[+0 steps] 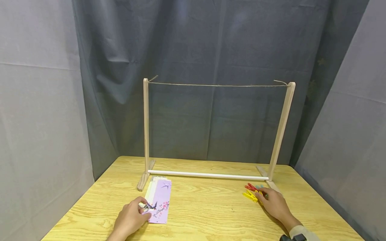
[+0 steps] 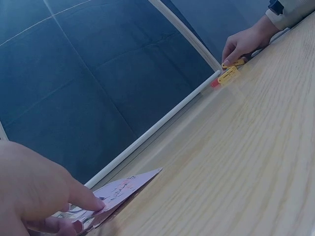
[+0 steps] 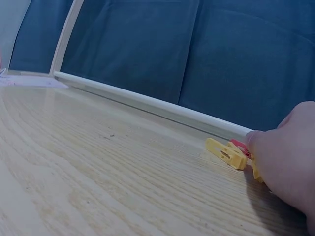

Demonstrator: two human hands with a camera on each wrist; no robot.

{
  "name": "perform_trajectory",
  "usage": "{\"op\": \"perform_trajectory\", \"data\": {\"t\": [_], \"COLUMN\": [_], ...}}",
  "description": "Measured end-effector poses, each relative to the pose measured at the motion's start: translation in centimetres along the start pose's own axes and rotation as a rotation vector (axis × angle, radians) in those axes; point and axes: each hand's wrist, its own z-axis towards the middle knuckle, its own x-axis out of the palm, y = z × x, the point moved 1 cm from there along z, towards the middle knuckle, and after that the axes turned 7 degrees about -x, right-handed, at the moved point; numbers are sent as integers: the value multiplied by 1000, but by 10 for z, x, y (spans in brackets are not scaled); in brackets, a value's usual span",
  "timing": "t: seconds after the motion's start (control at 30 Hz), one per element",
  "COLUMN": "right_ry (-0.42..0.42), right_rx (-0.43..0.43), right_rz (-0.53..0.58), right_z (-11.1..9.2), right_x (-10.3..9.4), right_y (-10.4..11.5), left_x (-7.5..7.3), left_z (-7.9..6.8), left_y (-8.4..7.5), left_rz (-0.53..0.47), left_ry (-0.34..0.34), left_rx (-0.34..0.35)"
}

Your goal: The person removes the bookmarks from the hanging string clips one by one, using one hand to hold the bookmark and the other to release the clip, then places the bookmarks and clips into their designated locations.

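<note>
My left hand (image 1: 129,216) is at the left edge of a purple card (image 1: 163,195) printed with swallows and pink blossoms. Thumb and fingers pinch its near left part, as the left wrist view also shows. Under it lie paler cards (image 1: 150,190), partly covered. On the right, my right hand (image 1: 273,205) pinches a yellow clothespin (image 2: 235,63), mostly hidden by the fingers in the head view. Beside those fingers lie another yellow clothespin (image 1: 249,196), red clothespins (image 1: 250,186) and a bit of blue ones (image 1: 258,186).
A wooden frame stands at the back of the table (image 1: 205,207), with a left post (image 1: 146,127), a right post (image 1: 281,130) and a white bottom rod (image 1: 208,174). A thin string (image 1: 217,85) runs between the post tops. Grey curtains (image 1: 187,40) surround the table.
</note>
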Motion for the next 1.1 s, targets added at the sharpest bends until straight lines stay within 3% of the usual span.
{"op": "perform_trajectory", "data": {"t": [1.1], "right_ry": [-17], "right_rx": [-16], "right_rz": [-50], "right_z": [-1], "right_x": [-2], "right_y": [-6], "left_x": [-1], "left_z": [1], "left_y": [-1], "left_rz": [7], "left_ry": [4], "left_rx": [-4]}}
